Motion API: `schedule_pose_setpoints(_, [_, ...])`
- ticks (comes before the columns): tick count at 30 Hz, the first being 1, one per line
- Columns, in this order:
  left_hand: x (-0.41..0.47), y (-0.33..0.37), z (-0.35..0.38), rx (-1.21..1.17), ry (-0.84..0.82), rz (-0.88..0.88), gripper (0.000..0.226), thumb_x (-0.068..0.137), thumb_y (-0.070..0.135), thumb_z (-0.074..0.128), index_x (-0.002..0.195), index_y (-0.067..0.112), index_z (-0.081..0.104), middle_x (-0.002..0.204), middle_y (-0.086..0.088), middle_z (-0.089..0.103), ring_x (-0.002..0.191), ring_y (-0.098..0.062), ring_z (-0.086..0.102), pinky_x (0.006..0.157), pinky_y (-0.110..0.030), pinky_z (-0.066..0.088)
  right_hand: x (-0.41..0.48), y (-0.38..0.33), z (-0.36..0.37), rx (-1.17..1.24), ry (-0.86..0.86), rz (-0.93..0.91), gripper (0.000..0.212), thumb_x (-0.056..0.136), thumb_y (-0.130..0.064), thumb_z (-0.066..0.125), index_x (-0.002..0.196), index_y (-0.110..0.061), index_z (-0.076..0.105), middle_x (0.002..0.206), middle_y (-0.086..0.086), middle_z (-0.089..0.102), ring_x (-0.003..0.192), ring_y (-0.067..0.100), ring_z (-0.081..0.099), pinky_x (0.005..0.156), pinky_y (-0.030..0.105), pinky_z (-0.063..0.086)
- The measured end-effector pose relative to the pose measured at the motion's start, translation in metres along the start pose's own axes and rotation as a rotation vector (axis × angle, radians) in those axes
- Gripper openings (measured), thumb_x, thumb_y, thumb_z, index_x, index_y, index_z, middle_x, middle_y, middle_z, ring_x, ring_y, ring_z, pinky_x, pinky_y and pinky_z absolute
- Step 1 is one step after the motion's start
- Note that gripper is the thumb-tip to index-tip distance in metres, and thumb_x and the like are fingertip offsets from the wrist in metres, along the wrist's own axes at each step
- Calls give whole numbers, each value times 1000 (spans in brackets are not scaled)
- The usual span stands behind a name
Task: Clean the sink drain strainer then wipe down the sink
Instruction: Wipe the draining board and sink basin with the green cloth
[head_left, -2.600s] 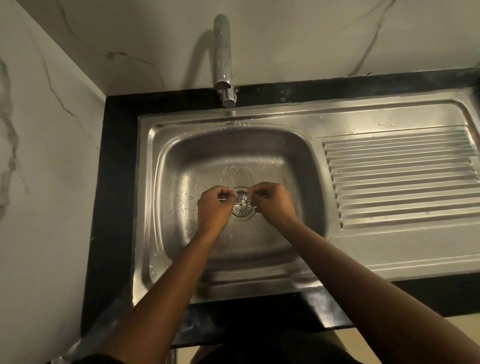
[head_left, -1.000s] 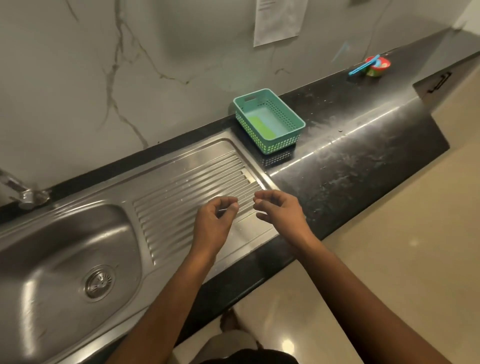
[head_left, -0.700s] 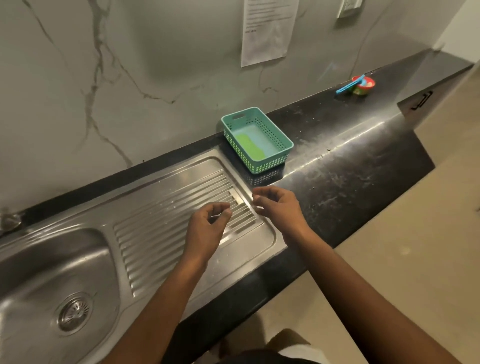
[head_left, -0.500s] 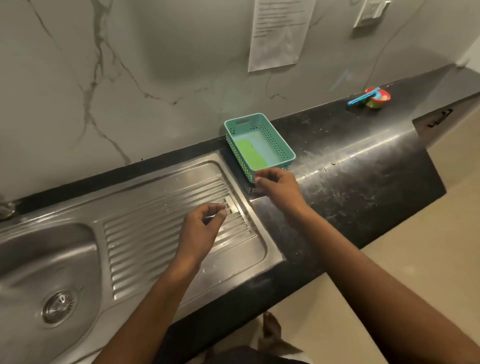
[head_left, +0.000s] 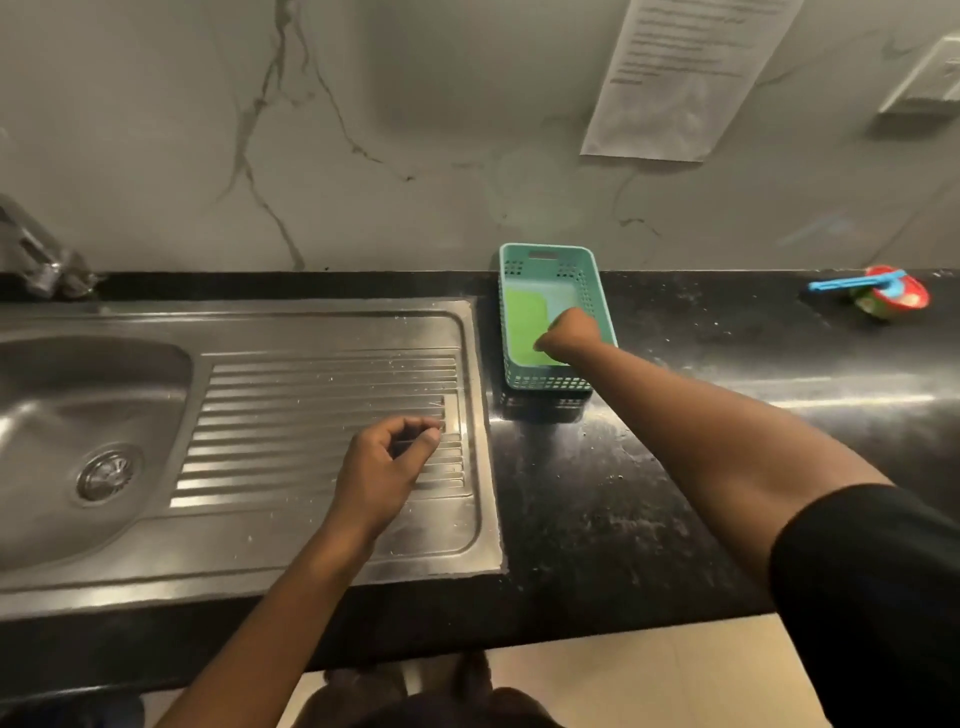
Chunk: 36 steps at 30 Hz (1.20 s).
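Observation:
The round metal drain strainer (head_left: 108, 474) sits in the drain of the steel sink (head_left: 62, 384) at the left. My left hand (head_left: 384, 467) hovers over the ribbed drainboard (head_left: 311, 395), its fingers loosely curled with nothing in them. My right hand (head_left: 571, 332) reaches down into a teal plastic basket (head_left: 545, 251) on the black counter. Its knuckles face me and its fingertips are hidden at the right edge of a flat green pad (head_left: 522, 327) lying in the basket. Whether it grips the pad is hidden.
The tap (head_left: 36, 254) stands at the back left. A red bowl with a blue tool (head_left: 888, 296) sits far right on the black counter (head_left: 623, 493). A paper sheet (head_left: 680, 78) and a switch plate (head_left: 924, 83) are on the marble wall.
Both hands left the strainer and the view swung right. My right hand moved from the basket's near edge into the basket. My left hand stayed over the drainboard.

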<state>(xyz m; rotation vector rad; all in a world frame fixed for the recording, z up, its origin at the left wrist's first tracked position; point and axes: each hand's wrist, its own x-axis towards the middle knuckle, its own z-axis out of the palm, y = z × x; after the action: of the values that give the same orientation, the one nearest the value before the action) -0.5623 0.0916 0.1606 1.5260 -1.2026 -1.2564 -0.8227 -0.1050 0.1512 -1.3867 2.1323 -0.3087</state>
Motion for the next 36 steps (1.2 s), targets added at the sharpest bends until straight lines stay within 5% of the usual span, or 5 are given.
schedule_pose_setpoints(7, [-9, -11, -12, 8, 137, -25, 13, 98, 24, 72, 106, 32, 79, 106, 13, 80, 100, -2, 73, 90, -37, 63, 26, -5, 8, -104, -59, -30, 48, 83, -30, 86, 114, -7, 58, 121, 17, 65, 114, 35, 63, 84, 39, 50])
schedule_pose_setpoints(15, [-9, -26, -16, 24, 217, -61, 14, 97, 25, 73, 108, 31, 79, 108, 19, 79, 102, 0, 73, 97, -43, 61, 41, -12, 15, -32, -94, 53, 68, 81, -22, 88, 134, -4, 49, 132, 18, 58, 120, 36, 61, 100, 42, 55])
schedule_pose_setpoints(28, [13, -10, -9, -9, 175, -45, 14, 98, 24, 72, 109, 31, 78, 108, 15, 80, 102, 2, 73, 96, -36, 60, 20, -25, -13, 923, -176, 63, 22, 83, 1, 61, 98, -16, 63, 92, 13, 70, 87, 35, 68, 69, 42, 59])
schedule_pose_setpoints(32, [15, -6, -6, -8, 165, -48, 14, 98, 25, 71, 108, 32, 78, 108, 15, 80, 104, 0, 73, 96, -37, 60, 5, -31, -29, 1005, -198, -77, 26, 90, -3, 65, 113, -15, 69, 103, 12, 77, 89, 31, 74, 76, 45, 63])
schedule_pose_setpoints(36, [14, -7, -8, -10, 179, -44, 14, 99, 24, 71, 108, 32, 78, 108, 12, 80, 103, 0, 73, 95, -36, 61, -13, -45, -30, 874, -211, -255, 12, 98, -10, 65, 98, -18, 74, 93, 3, 80, 87, 22, 77, 82, 42, 64])
